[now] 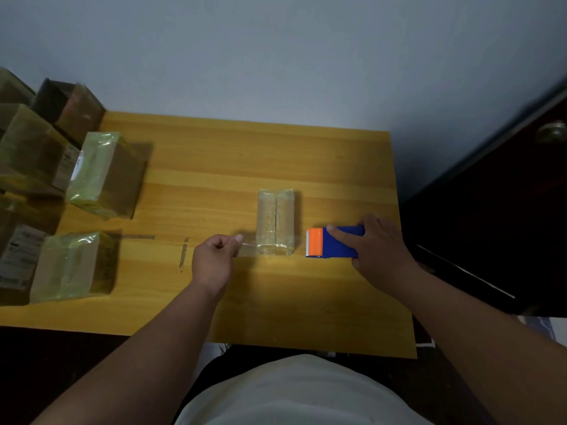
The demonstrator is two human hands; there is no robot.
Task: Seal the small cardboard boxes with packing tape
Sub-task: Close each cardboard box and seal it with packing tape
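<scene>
A small cardboard box [276, 220], covered in clear tape, lies in the middle of the wooden table [214, 154]. My left hand [213, 260] is just left of the box and pinches the end of a clear tape strip [247, 250] that runs to the box's near left edge. To the right of the box, my right hand [380, 243] grips a blue tape dispenser [333, 243] with an orange front and a serrated blade facing the box. The dispenser sits a short gap away from the box.
Several tape-wrapped boxes stand along the table's left side, one [104, 174] at mid left and one [72, 266] nearer me, with more stacked behind. Two loose tape scraps [183, 256] stick to the tabletop. A dark door [506, 216] stands at the right.
</scene>
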